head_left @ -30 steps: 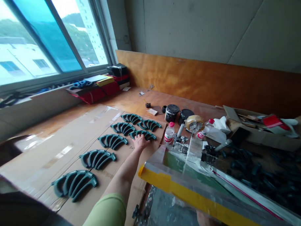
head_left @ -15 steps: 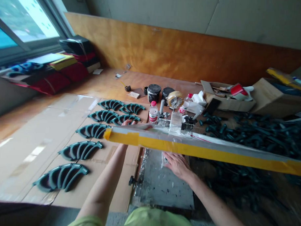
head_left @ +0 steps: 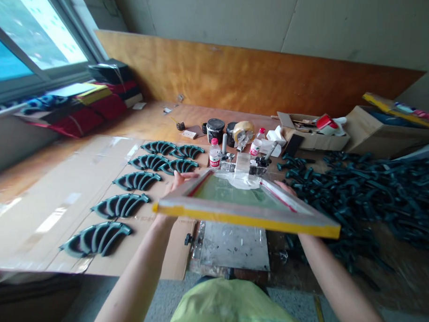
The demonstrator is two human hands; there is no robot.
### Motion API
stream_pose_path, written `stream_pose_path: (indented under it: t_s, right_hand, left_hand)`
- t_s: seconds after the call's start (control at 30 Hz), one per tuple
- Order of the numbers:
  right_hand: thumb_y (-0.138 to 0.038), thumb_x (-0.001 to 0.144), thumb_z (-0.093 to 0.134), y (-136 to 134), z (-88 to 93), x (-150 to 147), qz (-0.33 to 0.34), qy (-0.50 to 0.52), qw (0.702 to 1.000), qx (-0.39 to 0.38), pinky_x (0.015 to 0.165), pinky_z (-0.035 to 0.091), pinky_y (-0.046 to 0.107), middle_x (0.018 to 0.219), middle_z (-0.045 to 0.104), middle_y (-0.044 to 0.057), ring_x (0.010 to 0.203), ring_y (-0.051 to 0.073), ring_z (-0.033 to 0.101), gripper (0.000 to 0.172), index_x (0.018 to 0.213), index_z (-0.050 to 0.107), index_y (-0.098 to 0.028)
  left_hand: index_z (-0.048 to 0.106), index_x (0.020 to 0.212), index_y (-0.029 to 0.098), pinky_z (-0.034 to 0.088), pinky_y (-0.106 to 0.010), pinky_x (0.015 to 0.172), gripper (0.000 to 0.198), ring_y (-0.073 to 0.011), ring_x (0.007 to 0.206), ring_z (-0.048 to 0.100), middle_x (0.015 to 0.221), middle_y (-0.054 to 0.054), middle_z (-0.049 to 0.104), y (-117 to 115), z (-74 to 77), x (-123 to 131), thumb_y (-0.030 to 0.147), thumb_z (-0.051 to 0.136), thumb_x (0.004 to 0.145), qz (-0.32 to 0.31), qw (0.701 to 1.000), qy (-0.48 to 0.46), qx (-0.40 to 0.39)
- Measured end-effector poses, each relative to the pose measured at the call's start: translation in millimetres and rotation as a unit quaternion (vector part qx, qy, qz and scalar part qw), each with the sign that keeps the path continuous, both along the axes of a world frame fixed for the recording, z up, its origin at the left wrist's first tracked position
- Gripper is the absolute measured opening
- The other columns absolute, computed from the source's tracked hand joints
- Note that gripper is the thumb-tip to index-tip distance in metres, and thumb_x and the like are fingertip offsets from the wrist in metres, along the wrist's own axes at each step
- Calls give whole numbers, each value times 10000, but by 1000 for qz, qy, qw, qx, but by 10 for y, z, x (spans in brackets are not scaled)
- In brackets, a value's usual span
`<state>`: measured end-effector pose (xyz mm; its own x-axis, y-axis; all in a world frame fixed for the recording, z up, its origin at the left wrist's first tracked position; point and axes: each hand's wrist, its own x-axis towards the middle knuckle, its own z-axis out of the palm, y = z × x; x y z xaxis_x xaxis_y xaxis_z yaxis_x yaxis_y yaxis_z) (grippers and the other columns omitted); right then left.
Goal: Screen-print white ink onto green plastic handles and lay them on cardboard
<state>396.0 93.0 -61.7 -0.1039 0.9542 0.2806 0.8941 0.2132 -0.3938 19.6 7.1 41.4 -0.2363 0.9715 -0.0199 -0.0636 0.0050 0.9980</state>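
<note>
The left hand (head_left: 178, 182) and right hand (head_left: 283, 186) are well apart, each clamped on an opposite side of a yellow-taped screen frame (head_left: 247, 217), which is tilted at 12 o'clock above a print bed (head_left: 234, 246) at the desk's (head_left: 156, 116) edge. Just beyond the frame, in line at 12 o'clock, stand two plastic bottles (head_left: 214, 156), two black ink jars (head_left: 214, 130) and one tape roll (head_left: 242, 131). Seven curved dark green parts (head_left: 136, 180) lie on cardboard (head_left: 57, 221) at 10 o'clock, with a heap of similar parts (head_left: 357, 194) at 3 o'clock. At 1 o'clock, a cardboard box (head_left: 312, 140) holds scraps and something red.
</note>
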Motion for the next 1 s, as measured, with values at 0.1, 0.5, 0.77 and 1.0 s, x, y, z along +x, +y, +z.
stream_pose_path:
  t_s: [0.1,0.5,0.77,1.0]
  right_hand:
    - [-362,933,468,113,285,-130,18,53,998,24,872,537,397,1144,673,129,952,236,665,389,1247,597,-171]
    - [-186,831,591,199,361,-1203,167,-210,959,-93,762,468,300,880,689,96,851,224,631,134,945,658,-167]
    - [-2,764,496,-319,355,-777,382,-176,906,-57,732,421,261,848,665,57,876,188,575,246,844,645,-181]
    - [-32,811,487,-266,366,-858,327,-166,930,-27,735,422,273,873,653,61,880,194,564,226,855,654,-178]
  left_hand:
    - [709,1019,169,438,-239,512,550,-147,598,566,732,-24,661,-334,-245,-26,641,586,764,-30,994,38,-102]
    - [442,1411,174,363,-205,477,887,-105,528,489,640,61,543,-552,-1360,73,622,654,675,-30,980,36,-195]
    - [518,1331,180,417,-223,504,759,-125,560,551,688,33,598,-577,-1462,40,611,635,717,-28,980,57,-188]
    - [535,1314,173,431,-225,509,764,-134,569,570,675,29,607,-573,-1472,51,621,640,704,-17,981,60,-186]
